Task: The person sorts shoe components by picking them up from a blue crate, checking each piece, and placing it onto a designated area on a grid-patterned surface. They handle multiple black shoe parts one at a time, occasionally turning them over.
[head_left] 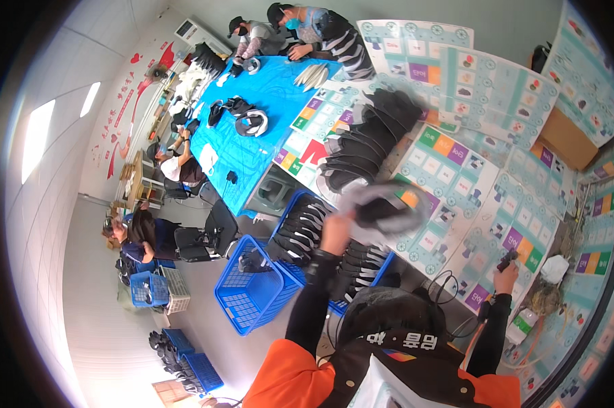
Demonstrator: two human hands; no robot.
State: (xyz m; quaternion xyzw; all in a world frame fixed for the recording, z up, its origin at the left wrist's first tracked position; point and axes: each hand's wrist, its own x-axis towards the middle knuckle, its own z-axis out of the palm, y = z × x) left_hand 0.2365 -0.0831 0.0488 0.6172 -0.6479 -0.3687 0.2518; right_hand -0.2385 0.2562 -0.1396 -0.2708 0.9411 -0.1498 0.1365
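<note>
My left hand (335, 232) grips the edge of a ring-shaped grey and black fabric piece (361, 204), blurred by motion, above the white patterned table covering (449, 221). Its exact kind is hard to make out. Just beyond it lies a long stack of nested black pieces with grey edges (361, 146). On the right, my right hand (505, 277) is closed round a small black tool (506, 260), held over the table's right part. Which tool it is, I cannot tell. Below my left hand, a blue basket (390, 262) holds rows of black and grey pieces (363, 268).
Another blue basket (242, 309) stands on the floor to the left. Beyond, several people work around a blue-covered table (242, 163) bearing black and grey pieces. A black chair (212, 234) stands beside it. Cables (449, 289), a white bundle (555, 269) and a cardboard box (566, 139) are at the right.
</note>
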